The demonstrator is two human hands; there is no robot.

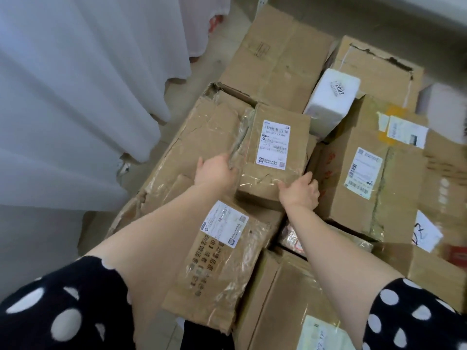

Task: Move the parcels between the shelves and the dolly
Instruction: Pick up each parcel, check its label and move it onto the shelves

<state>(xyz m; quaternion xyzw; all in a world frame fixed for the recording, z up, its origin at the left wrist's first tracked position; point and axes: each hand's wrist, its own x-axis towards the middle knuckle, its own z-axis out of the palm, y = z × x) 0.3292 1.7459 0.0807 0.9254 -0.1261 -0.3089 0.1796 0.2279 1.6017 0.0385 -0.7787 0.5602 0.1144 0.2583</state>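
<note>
1. My left hand (pixel 217 173) is clamped on the nine o'clock edge of the small brown cardboard parcel (pixel 273 152) with the white shipping label, fingers curled over its taped rim. My right hand (pixel 299 190) grips the parcel's five o'clock corner.
2. The parcel lies flat on top of the pile, resting on the big crumpled, tape-wrapped brown carton (pixel 202 137) that spreads out to its nine o'clock side. The tall brown box with a barcode label (pixel 366 168) is just beside it at three o'clock. No shelf shows, and I cannot tell whether the pile stands on the dolly.
3. I judge this to be the start of the lift: both grips are on, and the parcel is not yet clear of the pile.
4. To do it well I should work my fingers under the base on both sides rather than trust the glossy tape, which looks slippery. Then I should raise it level and straight up.
5. The white foam block (pixel 331 99) sits at one o'clock, just beside the parcel's far corner. Tipping the far edge could nudge it, so I would lift before pulling towards six o'clock.
6. The flat printed brown parcel (pixel 219 248) lies at six o'clock, beneath my left forearm. I should carry over it, not drag across.
7. The carton underneath looks dented and soft, so I should not lean on it for support.
</note>
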